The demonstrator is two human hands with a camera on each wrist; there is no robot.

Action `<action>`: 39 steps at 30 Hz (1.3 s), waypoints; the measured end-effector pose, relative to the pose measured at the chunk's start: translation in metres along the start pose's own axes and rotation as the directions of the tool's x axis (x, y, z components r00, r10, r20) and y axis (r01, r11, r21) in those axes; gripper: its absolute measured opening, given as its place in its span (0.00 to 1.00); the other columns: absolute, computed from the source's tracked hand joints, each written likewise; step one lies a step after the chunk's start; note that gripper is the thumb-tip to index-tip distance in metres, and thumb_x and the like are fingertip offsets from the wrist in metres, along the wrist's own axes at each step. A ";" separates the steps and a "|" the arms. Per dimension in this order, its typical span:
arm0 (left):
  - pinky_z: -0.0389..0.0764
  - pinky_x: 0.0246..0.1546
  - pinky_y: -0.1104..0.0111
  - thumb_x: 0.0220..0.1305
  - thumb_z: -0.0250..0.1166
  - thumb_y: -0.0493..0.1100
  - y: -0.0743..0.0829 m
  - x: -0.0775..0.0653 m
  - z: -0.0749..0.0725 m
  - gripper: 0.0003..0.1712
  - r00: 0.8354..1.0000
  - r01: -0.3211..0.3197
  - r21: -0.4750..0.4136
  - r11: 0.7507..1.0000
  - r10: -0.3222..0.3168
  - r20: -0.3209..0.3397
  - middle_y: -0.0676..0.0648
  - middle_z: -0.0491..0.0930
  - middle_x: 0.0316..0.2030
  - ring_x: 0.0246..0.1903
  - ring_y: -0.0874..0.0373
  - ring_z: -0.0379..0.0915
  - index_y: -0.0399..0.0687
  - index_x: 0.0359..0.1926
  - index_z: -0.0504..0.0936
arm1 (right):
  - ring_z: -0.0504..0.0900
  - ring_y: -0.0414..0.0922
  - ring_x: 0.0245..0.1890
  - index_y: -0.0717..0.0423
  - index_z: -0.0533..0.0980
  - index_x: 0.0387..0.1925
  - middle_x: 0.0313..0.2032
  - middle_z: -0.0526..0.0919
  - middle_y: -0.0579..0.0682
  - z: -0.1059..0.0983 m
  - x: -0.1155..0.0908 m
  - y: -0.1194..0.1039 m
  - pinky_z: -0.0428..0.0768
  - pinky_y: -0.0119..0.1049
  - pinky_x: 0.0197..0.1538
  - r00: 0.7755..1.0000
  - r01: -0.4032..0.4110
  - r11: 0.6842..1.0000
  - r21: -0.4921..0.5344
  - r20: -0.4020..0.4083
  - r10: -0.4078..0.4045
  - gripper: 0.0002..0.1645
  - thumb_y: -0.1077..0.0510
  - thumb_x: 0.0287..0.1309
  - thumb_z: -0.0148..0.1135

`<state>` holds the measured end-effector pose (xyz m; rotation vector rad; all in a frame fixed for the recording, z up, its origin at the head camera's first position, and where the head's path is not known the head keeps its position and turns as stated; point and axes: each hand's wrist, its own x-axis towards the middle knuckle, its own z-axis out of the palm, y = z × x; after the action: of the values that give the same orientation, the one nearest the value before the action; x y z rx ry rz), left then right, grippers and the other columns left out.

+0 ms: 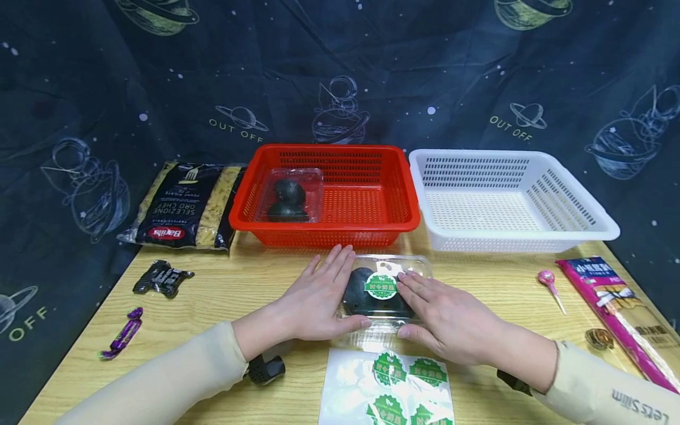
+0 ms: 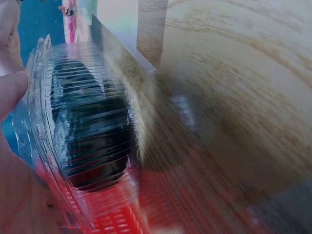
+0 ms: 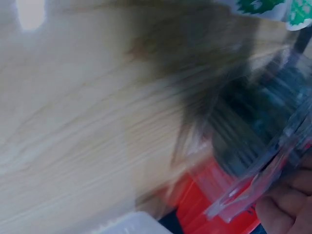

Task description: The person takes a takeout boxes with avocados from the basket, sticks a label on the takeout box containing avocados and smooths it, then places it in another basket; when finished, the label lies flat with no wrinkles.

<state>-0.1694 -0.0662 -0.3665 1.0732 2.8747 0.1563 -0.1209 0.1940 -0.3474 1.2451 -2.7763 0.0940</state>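
Note:
A clear plastic clamshell box (image 1: 419,267) with dark avocados (image 2: 97,131) inside lies on the table, a round green-and-white sticker (image 1: 381,285) on its lid. My left hand (image 1: 317,300) lies along the box's left edge, fingers extended towards the red basket. From the right, my right hand (image 1: 451,316) rests straight fingers on the lid beside the sticker. In front of the box lies a white sheet of the same green stickers (image 1: 389,369). The right wrist view is blurred, with the box (image 3: 253,126) at its right side.
A red basket (image 1: 324,227) behind the box holds another box of avocados (image 1: 289,198). Right of it stands a white basket (image 1: 523,233). Around are a pasta bag (image 1: 180,203), a black packet (image 1: 162,278), a purple candy (image 1: 123,334), a lollipop (image 1: 547,277) and a pink package (image 1: 616,313).

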 end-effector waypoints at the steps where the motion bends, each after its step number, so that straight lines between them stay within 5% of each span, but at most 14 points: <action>1: 0.45 0.69 0.48 0.53 0.41 0.82 0.000 0.000 0.000 0.64 1.000 -0.001 -0.002 1.000 0.001 -0.001 0.43 0.39 0.75 0.73 0.48 0.32 0.40 0.74 0.42 | 0.62 0.56 0.67 0.67 0.64 0.65 0.66 0.65 0.62 0.000 0.001 -0.001 0.65 0.47 0.66 1.000 0.002 1.000 0.007 0.008 -0.002 0.41 0.38 0.67 0.48; 20: 0.47 0.69 0.47 0.55 0.39 0.82 -0.001 -0.002 0.002 0.63 1.000 -0.018 0.015 1.000 0.019 -0.014 0.41 0.38 0.74 0.73 0.47 0.32 0.37 0.74 0.43 | 0.46 0.51 0.73 0.65 0.50 0.72 0.73 0.49 0.59 0.006 0.038 -0.025 0.53 0.44 0.71 0.987 0.053 0.995 0.086 0.149 -0.065 0.52 0.28 0.66 0.31; 33: 0.48 0.68 0.45 0.57 0.40 0.80 0.000 -0.002 0.001 0.61 0.999 -0.032 0.039 0.999 0.033 -0.029 0.40 0.39 0.74 0.73 0.46 0.33 0.36 0.74 0.44 | 0.40 0.51 0.74 0.62 0.44 0.73 0.74 0.43 0.57 0.009 0.048 -0.035 0.48 0.45 0.72 0.967 -0.078 0.996 0.054 0.249 0.062 0.54 0.25 0.63 0.22; 39: 0.48 0.68 0.46 0.56 0.41 0.80 0.001 -0.001 0.000 0.62 1.000 -0.008 0.038 0.999 0.009 -0.013 0.42 0.40 0.74 0.73 0.46 0.34 0.38 0.74 0.44 | 0.43 0.53 0.73 0.64 0.46 0.73 0.73 0.45 0.59 0.010 0.042 -0.030 0.49 0.46 0.72 0.970 -0.109 0.994 0.017 0.219 0.102 0.54 0.25 0.64 0.24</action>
<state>-0.1676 -0.0660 -0.3668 1.0947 2.8963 0.1094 -0.1268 0.1422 -0.3524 1.1797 -3.0393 0.0056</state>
